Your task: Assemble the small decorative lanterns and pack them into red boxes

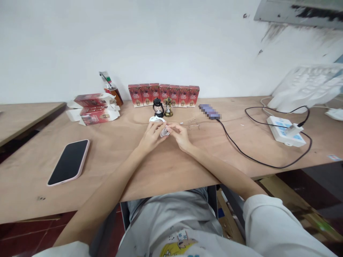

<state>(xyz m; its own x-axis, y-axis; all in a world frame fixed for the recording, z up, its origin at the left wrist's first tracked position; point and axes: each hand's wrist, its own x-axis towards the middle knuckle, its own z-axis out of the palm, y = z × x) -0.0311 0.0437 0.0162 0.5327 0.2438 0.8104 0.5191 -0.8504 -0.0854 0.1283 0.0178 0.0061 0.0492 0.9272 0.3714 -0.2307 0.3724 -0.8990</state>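
Light-brown wooden tabletop [171, 171], plain white wall [160, 43] behind. Holds small whitish translucent piece [164, 132] right between left hand [152, 136] and right hand [180, 136], pinched narrow from both sides. Shows white rounded piece [153, 119] at far side of left hand; can't tell if joined. Can't tell long axis, mostly covered by fingers.

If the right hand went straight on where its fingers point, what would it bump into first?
The right hand would first push the whitish piece it seems to touch, then probably meet the left hand; depth is hard to judge.
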